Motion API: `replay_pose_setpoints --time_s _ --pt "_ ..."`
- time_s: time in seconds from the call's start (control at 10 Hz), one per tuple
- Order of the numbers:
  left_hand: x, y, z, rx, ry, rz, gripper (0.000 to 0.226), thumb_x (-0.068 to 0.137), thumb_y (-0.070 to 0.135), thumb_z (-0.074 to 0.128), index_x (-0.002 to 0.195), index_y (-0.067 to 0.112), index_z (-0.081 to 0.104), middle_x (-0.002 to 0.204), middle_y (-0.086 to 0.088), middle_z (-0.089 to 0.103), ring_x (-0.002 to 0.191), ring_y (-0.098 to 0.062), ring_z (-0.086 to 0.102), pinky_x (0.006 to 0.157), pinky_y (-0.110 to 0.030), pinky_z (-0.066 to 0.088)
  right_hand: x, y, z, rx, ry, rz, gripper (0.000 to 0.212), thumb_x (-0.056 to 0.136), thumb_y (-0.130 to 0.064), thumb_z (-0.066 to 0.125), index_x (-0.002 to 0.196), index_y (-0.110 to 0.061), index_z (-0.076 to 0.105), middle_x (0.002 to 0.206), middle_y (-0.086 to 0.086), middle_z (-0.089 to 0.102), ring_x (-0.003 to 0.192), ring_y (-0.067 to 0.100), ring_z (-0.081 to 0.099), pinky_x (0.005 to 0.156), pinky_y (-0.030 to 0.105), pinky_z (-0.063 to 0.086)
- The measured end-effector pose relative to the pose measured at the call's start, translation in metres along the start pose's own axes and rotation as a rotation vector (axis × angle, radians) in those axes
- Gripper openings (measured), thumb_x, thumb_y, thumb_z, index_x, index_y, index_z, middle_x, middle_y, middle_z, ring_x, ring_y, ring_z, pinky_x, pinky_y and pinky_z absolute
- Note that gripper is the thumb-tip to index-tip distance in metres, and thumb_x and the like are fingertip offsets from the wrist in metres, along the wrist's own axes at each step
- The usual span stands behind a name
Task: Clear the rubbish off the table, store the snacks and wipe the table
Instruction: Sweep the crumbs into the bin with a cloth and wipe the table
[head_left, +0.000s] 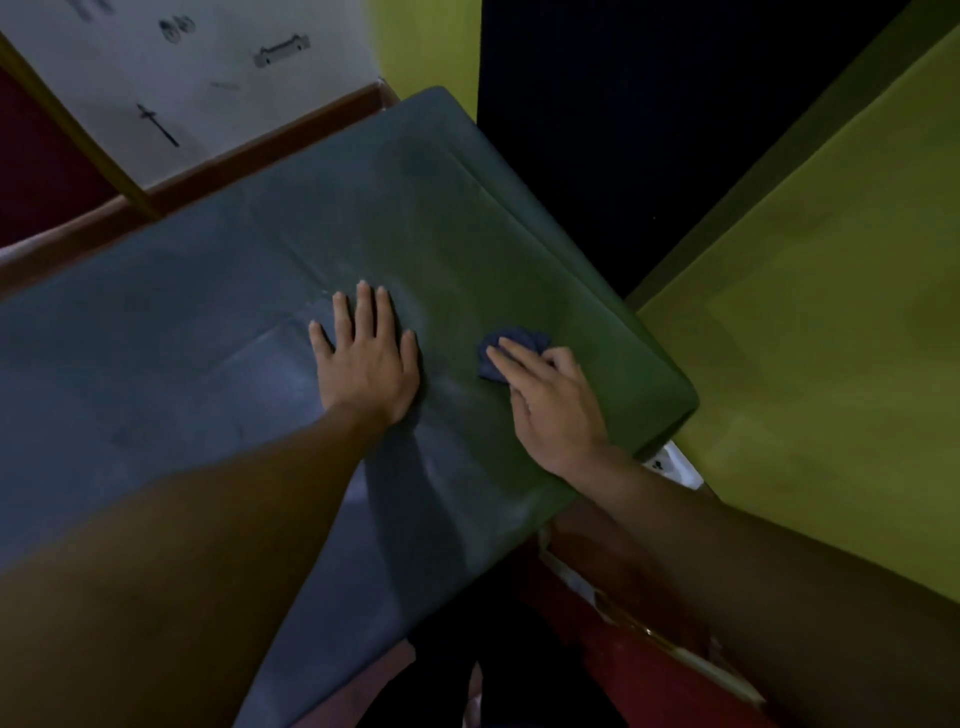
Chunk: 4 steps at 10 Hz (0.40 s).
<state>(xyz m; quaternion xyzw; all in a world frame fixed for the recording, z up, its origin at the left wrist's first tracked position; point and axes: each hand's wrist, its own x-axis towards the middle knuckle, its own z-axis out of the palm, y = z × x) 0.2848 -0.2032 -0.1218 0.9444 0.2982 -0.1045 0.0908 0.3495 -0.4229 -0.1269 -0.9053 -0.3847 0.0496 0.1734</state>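
Observation:
The table has a grey-green cover and fills the middle of the head view. My left hand lies flat on it with fingers spread and straight. To its right, my right hand presses a small crumpled blue cloth against the tabletop; the index finger lies straight over the cloth and the other fingers curl round it. The cloth sits near the table's right corner. No rubbish or snacks show on the table.
Yellow-green walls stand to the right and a dark gap lies beyond the far corner. A white wall with small marks and a brown skirting run along the far left. Red items sit below the near edge.

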Motion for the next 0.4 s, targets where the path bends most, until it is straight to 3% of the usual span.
replay_pose_setpoints --time_s 0.2,0.3,0.4 --pt "-0.046 -0.006 0.003 0.021 -0.065 0.078 0.068 0.101 0.054 0.011 0.157 0.021 -0.004 0.166 -0.004 -0.007 0.152 -0.026 -0.009 0.122 -0.050 0.000 -0.031 -0.013 -0.007 -0.080 -0.084 0.071 0.050 0.101 -0.025 0.049 0.151 -0.025 0.045 0.155 -0.006 0.045 0.108 0.025 0.047 0.089 0.043 0.047" --pt "-0.058 -0.013 -0.001 0.028 -0.127 0.113 0.068 0.101 0.054 0.014 0.158 0.022 -0.005 0.165 -0.003 -0.009 0.152 -0.025 -0.009 0.123 -0.048 -0.001 -0.026 -0.021 -0.022 -0.165 -0.253 0.137 0.056 0.105 -0.042 0.037 0.158 -0.034 0.023 0.166 -0.012 0.020 0.131 0.027 0.034 0.099 0.044 0.036" --pt "-0.065 -0.016 -0.019 0.012 -0.182 0.167 0.067 0.101 0.055 0.015 0.158 0.023 -0.004 0.166 -0.002 -0.007 0.152 -0.024 -0.006 0.123 -0.047 0.000 -0.019 -0.031 -0.036 -0.186 -0.419 0.199 0.062 0.103 -0.058 0.025 0.159 -0.040 0.005 0.168 -0.013 -0.003 0.150 0.031 0.005 0.111 0.050 0.022"
